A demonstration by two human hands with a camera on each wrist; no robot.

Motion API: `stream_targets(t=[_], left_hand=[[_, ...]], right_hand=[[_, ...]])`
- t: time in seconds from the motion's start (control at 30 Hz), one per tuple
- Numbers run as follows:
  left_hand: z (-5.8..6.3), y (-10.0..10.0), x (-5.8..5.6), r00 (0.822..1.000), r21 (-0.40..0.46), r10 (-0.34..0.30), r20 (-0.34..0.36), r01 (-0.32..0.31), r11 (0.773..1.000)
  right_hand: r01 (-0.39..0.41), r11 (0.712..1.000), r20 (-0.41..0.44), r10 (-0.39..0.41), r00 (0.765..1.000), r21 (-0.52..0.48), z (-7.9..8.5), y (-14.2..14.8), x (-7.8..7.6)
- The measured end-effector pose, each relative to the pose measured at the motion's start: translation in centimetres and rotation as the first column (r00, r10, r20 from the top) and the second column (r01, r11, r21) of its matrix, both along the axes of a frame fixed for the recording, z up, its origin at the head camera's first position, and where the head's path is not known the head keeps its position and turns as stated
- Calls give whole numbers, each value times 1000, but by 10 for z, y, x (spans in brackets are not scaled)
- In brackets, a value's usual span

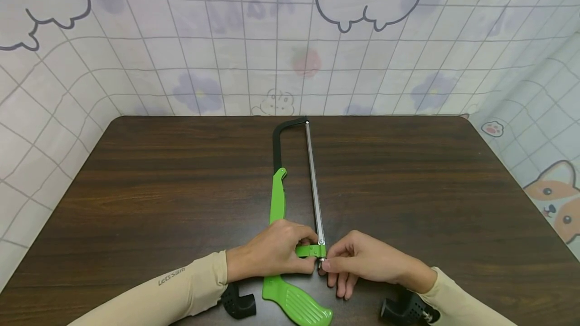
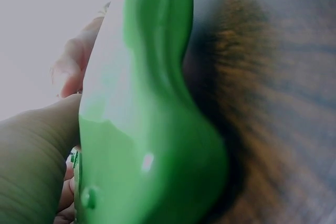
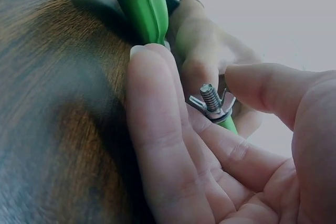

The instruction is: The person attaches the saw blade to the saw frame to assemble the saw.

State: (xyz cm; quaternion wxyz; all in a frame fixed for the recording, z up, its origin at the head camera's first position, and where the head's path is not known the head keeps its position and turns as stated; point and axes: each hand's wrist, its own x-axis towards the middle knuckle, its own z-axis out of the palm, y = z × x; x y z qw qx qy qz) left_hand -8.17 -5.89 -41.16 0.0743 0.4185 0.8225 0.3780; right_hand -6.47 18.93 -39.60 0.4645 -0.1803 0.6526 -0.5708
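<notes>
A hacksaw lies lengthwise before me, its green handle nearest and its black frame reaching to the table's far edge. The silver blade runs along its right side to a green end bracket. Reaching across the frame, my left hand grips the saw around that bracket. My right hand pinches the wing nut at the blade's near end between thumb and index finger. A threaded bolt sticks out through the nut. Up close in the left wrist view, the green handle hides much of the left fingers.
The dark wooden table is bounded at the back and sides by a white gridded cloth with cartoon prints. Black wrist devices sit under the left cuff and the right cuff, close to the tabletop.
</notes>
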Motion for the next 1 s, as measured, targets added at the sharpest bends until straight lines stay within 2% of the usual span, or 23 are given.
stream_targets(t=[0.3, 1.0], left_hand=[[1, 1, 0, 1000, -3, 8, -26, -8, 1000], [0, 0, 0, 1000, -7, 12, 2, -12, 1000]], right_hand=[[-9, 999, 28, 11, 1000, -52, -1, 1, -1], [-53, 985, 100, 70, 993, -164, -2, 4, -3]])
